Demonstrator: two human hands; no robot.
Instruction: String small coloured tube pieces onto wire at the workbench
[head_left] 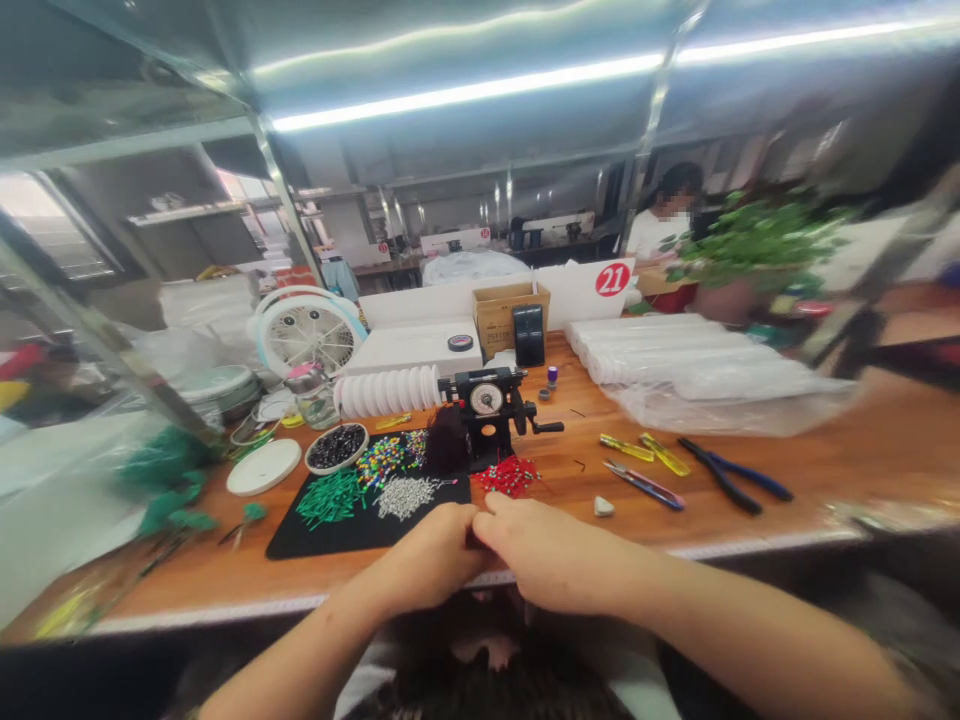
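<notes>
My left hand (pixel 437 552) and my right hand (pixel 536 548) meet at the table's front edge, fingers curled and thumbs close together. Whatever they may hold is hidden behind the fingers. Just beyond them lies a heap of red threads with small beads (pixel 512 474). To the left, a black mat (pixel 296 545) bears green tube pieces (pixel 331 499), silver-grey small pieces (pixel 405 496) and multicoloured beads (pixel 381 460). A hand-cranked winding machine with a dial (pixel 487 400) stands behind, a row of white discs (pixel 390 391) on its shaft.
Two yellow-handled screwdrivers (pixel 627 447), tweezers (pixel 643 484) and blue-and-black pliers (pixel 731 475) lie at right. A dish of black pieces (pixel 337 446), a white lid (pixel 264 467) and a fan (pixel 311 330) are at left. Plastic-wrapped white rolls (pixel 675 360) lie at back right; a person (pixel 664 230) sits beyond.
</notes>
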